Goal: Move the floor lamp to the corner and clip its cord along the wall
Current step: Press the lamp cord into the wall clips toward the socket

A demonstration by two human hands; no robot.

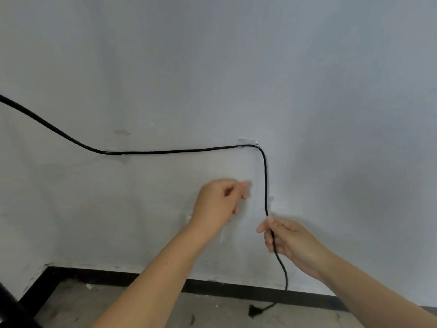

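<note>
Head view looks down two bare forearms that reach toward a pale wall (331, 91). The right hand (287, 240) is raised with its fingers (268, 227) curled and pinched around the black cord (265, 185), which passes through the grip and drops below the fingers to the floor (212, 311), where its end lies just past the dark baseboard (236, 290). Above those fingers the cord climbs the wall, bends at a clear clip (248, 143) and runs level to the left to a second clear clip (111, 151), then rises out of view at the left edge. The left hand (218, 204) hovers left of the vertical stretch, not touching the cord, its fingers bunched narrowly together at the tips; whether they hold anything cannot be told. A black pole (14, 308) crosses the lower left corner. The wall is scuffed, the floor bare and grey.
</note>
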